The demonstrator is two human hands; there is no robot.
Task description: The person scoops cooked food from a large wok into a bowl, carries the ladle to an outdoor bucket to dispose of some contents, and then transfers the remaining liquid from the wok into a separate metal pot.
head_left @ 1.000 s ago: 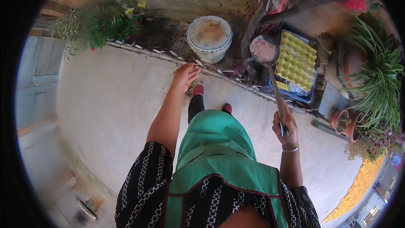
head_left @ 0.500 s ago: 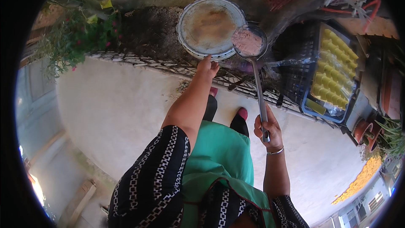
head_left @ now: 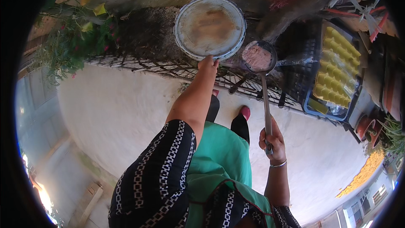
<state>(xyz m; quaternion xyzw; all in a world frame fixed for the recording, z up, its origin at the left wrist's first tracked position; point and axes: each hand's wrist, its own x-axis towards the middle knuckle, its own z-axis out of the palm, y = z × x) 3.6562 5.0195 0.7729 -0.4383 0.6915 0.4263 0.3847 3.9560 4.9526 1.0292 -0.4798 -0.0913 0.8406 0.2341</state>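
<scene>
Your left hand is out in front, arm stretched, at the near rim of the lidded bucket. Fingers partly hidden by the back of the hand; cannot tell whether they grip the rim or only touch it.

Your right hand is closed round the lower end of a long-handled metal ladle, thumb across the handle. Ladle bowl points away from you, just right of the bucket and apart from it, carrying a mound of pale pink powdery stuff. Your two hands are well apart. Metal bracelet on your right wrist.

Bucket: round, pale, flat-lidded, brown stain over the middle of the lid. It stands on the dark soil bed, beyond the mesh-like edging that borders the pale floor.

Right of the ladle: a dark plastic crate with a blue rim, yellow egg tray in it, clear plastic partly over the tray. Terracotta pots beyond the crate, toward the right edge. Leafy plant with small pink flowers at far left, a little blurred.

You wear a green apron over a black top with white chain-pattern stripes; red shoes below, toes toward the bed. Lower right, an orange-yellow spread on the floor; too small to tell what.
</scene>
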